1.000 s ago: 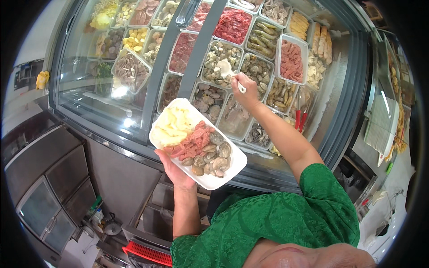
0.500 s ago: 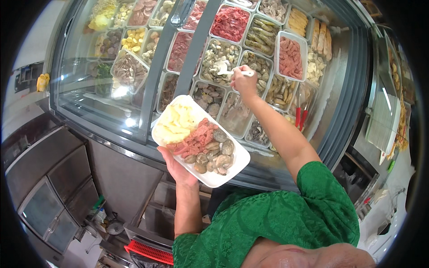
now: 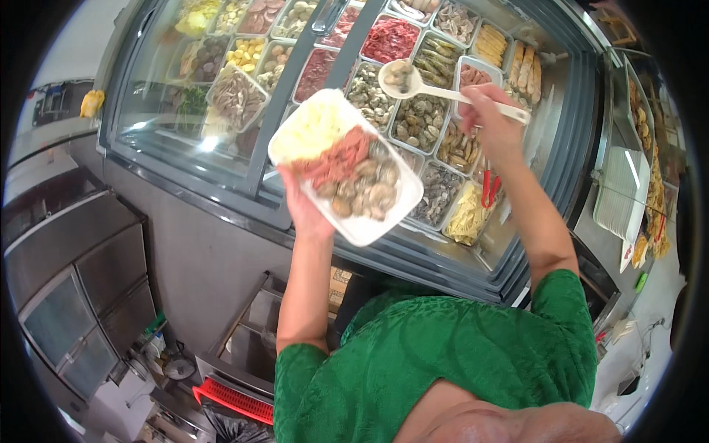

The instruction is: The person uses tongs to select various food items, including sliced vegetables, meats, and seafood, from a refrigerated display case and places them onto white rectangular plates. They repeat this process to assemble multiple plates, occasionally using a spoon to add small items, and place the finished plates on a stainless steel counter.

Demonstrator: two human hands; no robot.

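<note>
My left hand grips the edge of a white tray from below. On the tray lie pale yellow slices, pink meat strips and several shellfish, side by side. In my right hand is the handle of a white ladle-like spoon, its fingers wrapped round it. The spoon's bowl carries some shellfish meat and hangs over the food tubs, up and to the right of the tray.
A grey-framed display chiller holds several plastic tubs, among them shrimp, red meat, clams and yellow sheets. Red-handled tongs stand at its right side. White trays are stacked at far right; a red basket sits low.
The spoon has come up out of a shellfish tub, now loaded, and my right hand has moved right. My left hand has raised the tray slightly up and to the right.
</note>
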